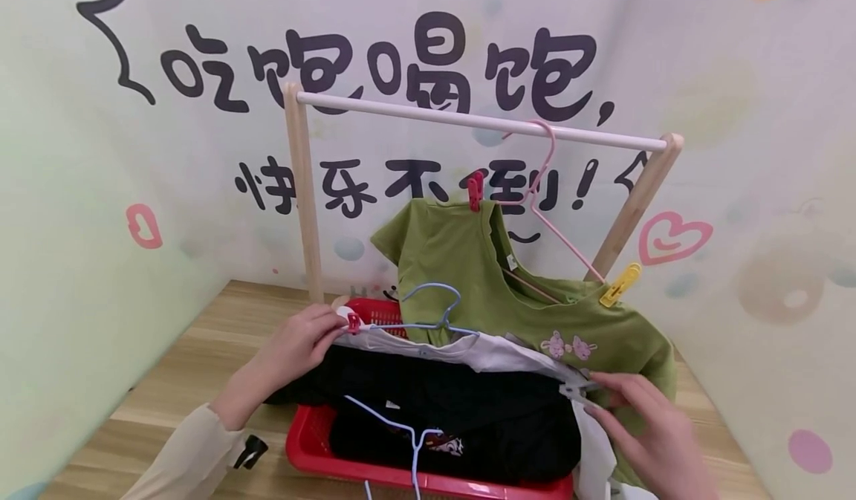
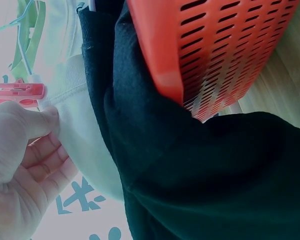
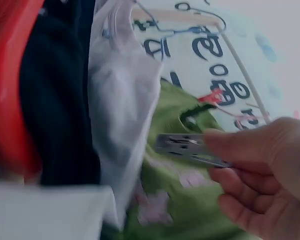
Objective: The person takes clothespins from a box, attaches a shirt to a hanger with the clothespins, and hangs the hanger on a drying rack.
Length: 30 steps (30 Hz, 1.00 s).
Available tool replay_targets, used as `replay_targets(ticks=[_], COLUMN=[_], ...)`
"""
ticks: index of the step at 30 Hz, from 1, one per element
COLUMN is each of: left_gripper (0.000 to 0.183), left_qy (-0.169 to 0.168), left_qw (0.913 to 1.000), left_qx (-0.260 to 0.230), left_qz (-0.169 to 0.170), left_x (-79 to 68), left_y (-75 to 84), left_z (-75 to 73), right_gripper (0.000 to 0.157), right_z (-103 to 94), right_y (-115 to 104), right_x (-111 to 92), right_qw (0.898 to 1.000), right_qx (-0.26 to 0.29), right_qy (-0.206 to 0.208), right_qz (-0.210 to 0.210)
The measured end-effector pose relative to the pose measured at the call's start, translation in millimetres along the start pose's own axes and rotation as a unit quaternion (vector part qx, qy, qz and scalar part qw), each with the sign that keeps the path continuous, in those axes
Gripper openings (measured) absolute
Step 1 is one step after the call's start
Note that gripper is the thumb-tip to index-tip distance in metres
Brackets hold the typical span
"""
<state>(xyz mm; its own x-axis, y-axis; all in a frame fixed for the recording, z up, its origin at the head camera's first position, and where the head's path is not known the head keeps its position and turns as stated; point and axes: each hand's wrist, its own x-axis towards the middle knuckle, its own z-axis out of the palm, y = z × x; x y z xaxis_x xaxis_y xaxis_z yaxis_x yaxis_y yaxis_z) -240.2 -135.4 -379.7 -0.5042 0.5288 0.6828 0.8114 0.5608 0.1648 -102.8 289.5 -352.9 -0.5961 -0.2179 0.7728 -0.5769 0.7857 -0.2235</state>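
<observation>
In the head view my left hand (image 1: 304, 336) pinches the shoulder of a white shirt (image 1: 461, 348), beside a red clothespin (image 1: 353, 323) clipped there. The left wrist view shows thumb and fingers on the white cloth (image 2: 85, 130). A blue hanger (image 1: 444, 318) runs along the shirt's neckline. My right hand (image 1: 658, 426) pinches a grey clothespin (image 3: 182, 146) near the shirt's other shoulder; in the right wrist view it is apart from the white cloth. Black clothing (image 1: 455, 400) lies in front, over a red basket (image 1: 310, 440).
Behind stands a wooden rack with a white rod (image 1: 468, 119). From it a pink hanger (image 1: 545, 221) carries a green shirt (image 1: 448, 255), clipped with a red clothespin (image 1: 475, 190) and a yellow clothespin (image 1: 620, 284). Another blue hanger (image 1: 414, 448) lies in front, on the black clothing.
</observation>
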Motion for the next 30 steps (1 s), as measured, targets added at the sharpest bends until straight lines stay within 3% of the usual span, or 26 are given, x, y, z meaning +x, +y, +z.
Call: replay_targets(ticks=[4, 8, 12, 23, 30], left_gripper=[0.019, 0.019, 0.020, 0.022, 0.020], left_qy=[-0.004, -0.006, 0.003, 0.014, 0.001], left_qw=[1.0000, 0.9999, 1.0000, 0.9997, 0.9999], left_qx=[-0.005, -0.007, -0.005, -0.003, -0.006], left_qz=[-0.006, -0.007, 0.002, 0.021, 0.010], left_x=[0.3, 1.5, 2.5, 1.3, -2.0], left_y=[1.7, 2.0, 1.4, 0.1, -0.4], left_z=[-0.9, -0.7, -0.3, -1.7, -2.0], right_gripper=[0.046, 0.017, 0.042, 0.032, 0.030], right_z=[18.0, 31.6, 39.2, 48.5, 50.8], right_y=[-4.0, -8.9, -12.9, -11.3, -12.0], right_x=[18.6, 35.9, 50.5, 68.0, 72.3], right_qw=[0.999, 0.999, 0.998, 0.998, 0.998], right_qx=[0.020, 0.019, -0.005, -0.037, -0.032], right_qy=[0.027, 0.039, 0.037, -0.006, -0.035], right_qz=[-0.012, -0.032, -0.044, -0.059, -0.046])
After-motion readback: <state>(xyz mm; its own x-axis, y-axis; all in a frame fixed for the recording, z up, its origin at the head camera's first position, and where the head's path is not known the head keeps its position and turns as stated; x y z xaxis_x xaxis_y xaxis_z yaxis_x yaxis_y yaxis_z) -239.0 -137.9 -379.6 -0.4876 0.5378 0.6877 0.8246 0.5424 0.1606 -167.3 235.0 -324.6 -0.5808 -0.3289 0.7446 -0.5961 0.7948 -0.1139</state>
